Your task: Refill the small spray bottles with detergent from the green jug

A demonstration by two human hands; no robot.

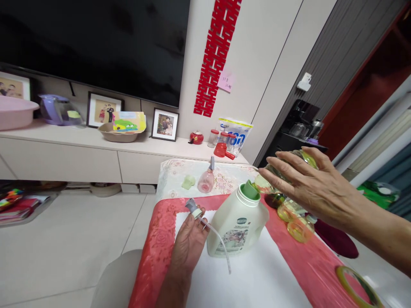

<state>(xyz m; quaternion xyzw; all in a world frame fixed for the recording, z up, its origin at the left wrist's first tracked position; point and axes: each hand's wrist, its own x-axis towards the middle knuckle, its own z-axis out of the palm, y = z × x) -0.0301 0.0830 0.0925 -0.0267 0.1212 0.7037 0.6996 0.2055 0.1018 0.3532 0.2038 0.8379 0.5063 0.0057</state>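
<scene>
Left hand (pixel 189 244): closed on the pump head (pixel 193 209), left of the jug (pixel 236 222), apparently so its tube (pixel 229 267) hangs free. Right hand (pixel 317 188): fingers extended, right of the jug; grip indeterminable. Jug: upright on the surface (pixel 163 226), evidently for stability.

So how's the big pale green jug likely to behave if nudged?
The jug probably slides or rocks rather than rolls, as it stands upright on a broad base. Its walls look like moulded plastic, so likely fairly stiff and not fragile. Weight is a guess, since they're opaque; with the threaded neck uncapped, any contents could spill if it tips.
</scene>
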